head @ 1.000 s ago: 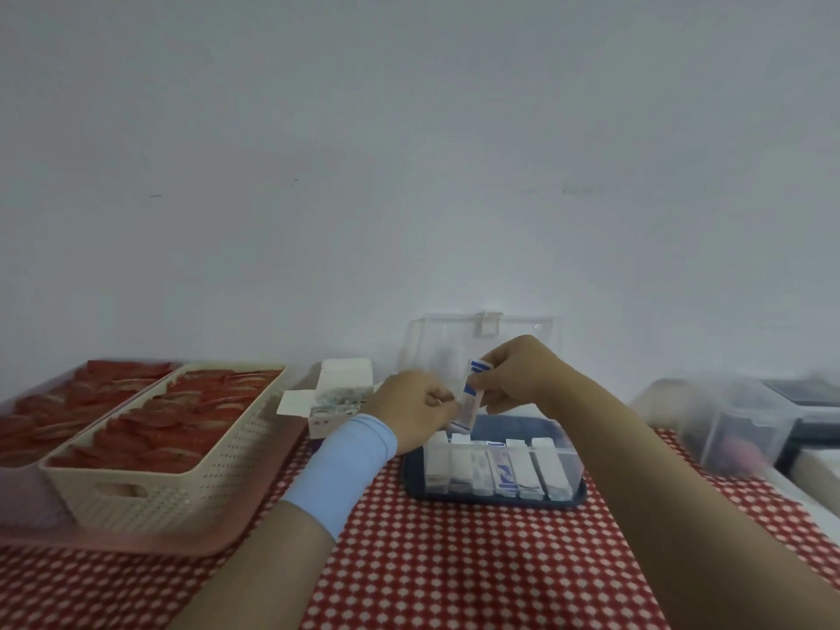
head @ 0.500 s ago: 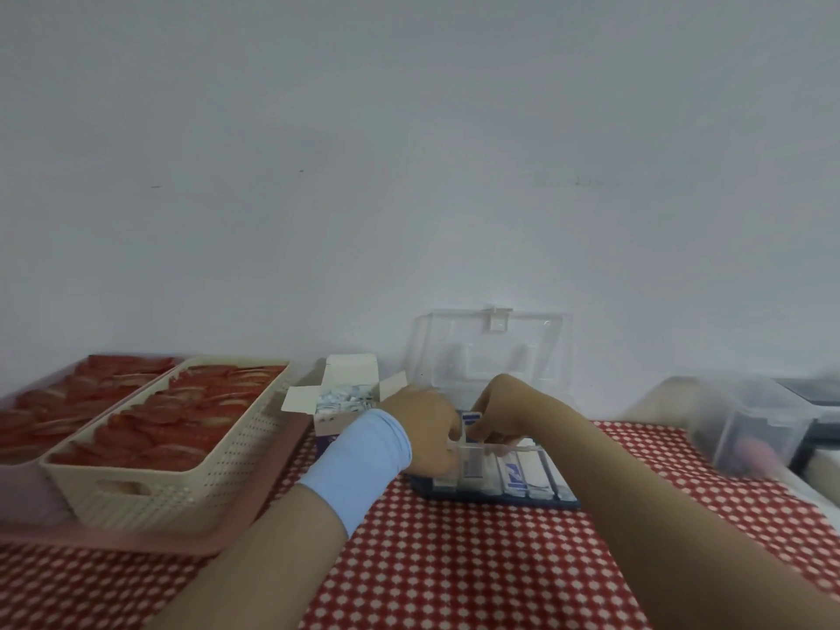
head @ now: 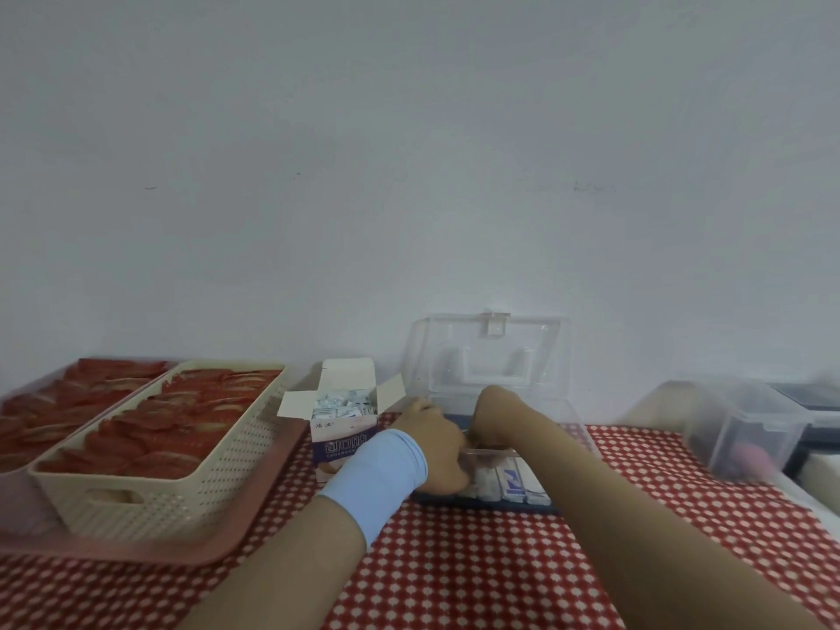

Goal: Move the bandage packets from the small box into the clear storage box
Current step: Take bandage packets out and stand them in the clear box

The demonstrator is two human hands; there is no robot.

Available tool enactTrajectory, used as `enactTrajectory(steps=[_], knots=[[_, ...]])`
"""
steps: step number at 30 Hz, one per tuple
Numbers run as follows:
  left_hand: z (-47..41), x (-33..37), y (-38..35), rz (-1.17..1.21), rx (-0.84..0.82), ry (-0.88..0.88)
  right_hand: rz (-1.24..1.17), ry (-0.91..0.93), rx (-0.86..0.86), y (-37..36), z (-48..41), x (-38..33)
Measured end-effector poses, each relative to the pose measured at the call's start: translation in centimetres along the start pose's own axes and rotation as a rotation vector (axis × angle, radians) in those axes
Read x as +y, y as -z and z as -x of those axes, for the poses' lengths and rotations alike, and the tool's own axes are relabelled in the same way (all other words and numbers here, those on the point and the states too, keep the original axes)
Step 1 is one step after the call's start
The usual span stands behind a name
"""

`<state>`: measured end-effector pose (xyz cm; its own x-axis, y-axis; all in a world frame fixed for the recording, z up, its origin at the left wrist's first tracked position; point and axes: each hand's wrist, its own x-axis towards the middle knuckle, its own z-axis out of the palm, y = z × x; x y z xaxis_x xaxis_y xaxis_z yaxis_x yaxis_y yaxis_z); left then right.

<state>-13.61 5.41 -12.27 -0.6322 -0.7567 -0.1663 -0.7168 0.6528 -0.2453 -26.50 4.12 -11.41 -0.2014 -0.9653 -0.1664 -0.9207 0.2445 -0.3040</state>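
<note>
Placing step: left hand and right hand reaching into clear storage box, centre counter. Fingers hidden, cannot tell grip. Bandage packets sitting in small box, just left. Next: reaching left, pinching another.

Clear, glossy plastic for the clear storage box. Matt white cardboard for the small box; thin, papery wrappers on the bandage packets. Matt checked fabric in the tablecloth. Cream perforated plastic for the basket, smooth pink plastic for the tray.
</note>
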Motion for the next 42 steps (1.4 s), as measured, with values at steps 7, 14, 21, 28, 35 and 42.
enactTrajectory(steps=[7,14,21,28,35,42], knots=[[-0.3,-0.2,-0.1,0.062,-0.033,0.001,-0.088,-0.063,-0.141,0.7,-0.1,0.6],[0.4,-0.6,0.0,0.119,0.060,-0.042,-0.127,-0.047,-0.268,1.5,1.1,0.2],[3.7,-3.5,3.0,0.661,0.415,-0.007,-0.270,0.003,-0.031,4.7,2.2,-1.0],[5.1,-10.7,1.6,0.777,0.554,0.296,-0.324,0.387,0.195,4.7,3.4,-5.7],[5.5,-13.4,-1.9,0.720,0.483,0.446,-0.190,0.556,0.210,2.7,2.8,-9.7],[5.2,-14.3,-4.2,0.751,0.554,0.437,0.238,0.558,0.251,0.6,0.3,-12.7]])
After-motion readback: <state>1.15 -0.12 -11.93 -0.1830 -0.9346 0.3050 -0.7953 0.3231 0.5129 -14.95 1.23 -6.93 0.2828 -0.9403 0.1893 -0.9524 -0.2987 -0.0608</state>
